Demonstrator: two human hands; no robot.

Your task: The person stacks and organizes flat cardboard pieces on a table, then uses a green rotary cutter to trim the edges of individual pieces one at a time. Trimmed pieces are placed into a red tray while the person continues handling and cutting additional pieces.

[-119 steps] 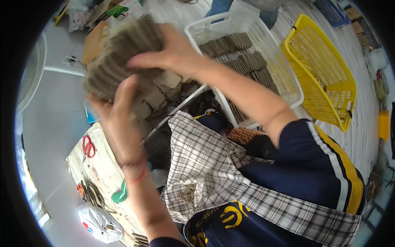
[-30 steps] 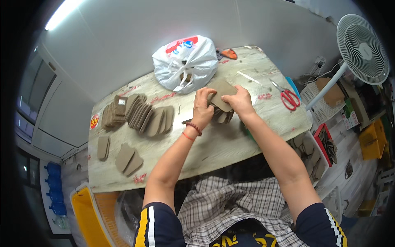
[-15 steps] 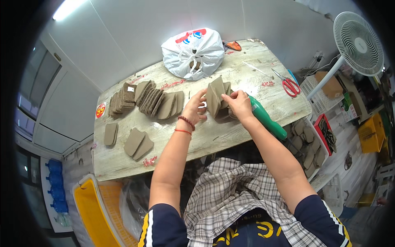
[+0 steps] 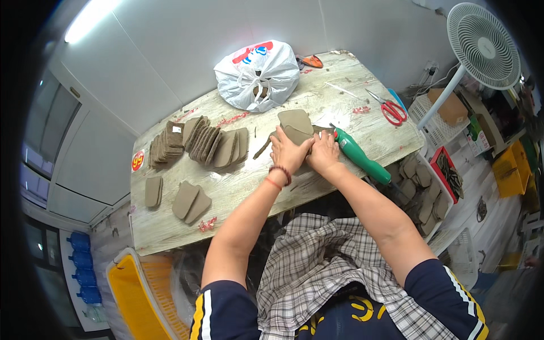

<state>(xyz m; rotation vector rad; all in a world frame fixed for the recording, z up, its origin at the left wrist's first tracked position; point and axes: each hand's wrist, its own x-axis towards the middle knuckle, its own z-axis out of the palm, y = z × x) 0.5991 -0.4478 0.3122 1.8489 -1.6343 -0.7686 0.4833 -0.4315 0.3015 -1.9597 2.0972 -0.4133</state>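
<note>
On the wooden tabletop (image 4: 238, 187), I see both hands, left hand (image 4: 289, 152) and right hand (image 4: 324, 153), side by side, pressing down on a brown cardboard stack (image 4: 296, 126) mid-frame.

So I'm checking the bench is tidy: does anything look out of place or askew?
Mostly orderly. The fanned row of brown pieces leans sideways rather than stacking square, and a few loose pieces lie apart near the table's left end. Both hands press the stack.
</note>
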